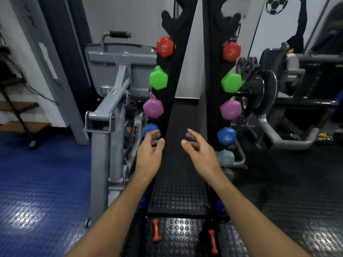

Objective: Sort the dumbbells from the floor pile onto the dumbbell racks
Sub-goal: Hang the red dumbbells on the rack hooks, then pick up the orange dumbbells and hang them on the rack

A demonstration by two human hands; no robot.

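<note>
Between the two dumbbell racks (168,101) our left hand (149,154) and right hand (201,154) hover with fingers loosely spread, holding nothing. Both racks carry red, green, purple and blue dumbbells; two orange dumbbells (156,230) lie on the floor below. We judge the next pickup is these: bend low, wrap each handle fully, then seat each one in a free cradle.

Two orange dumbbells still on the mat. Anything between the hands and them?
Nothing visible. Both hands, left and right, hang empty, raised between the racks. The orange dumbbells lie below on the mat between the forearms, uncovered.
</note>
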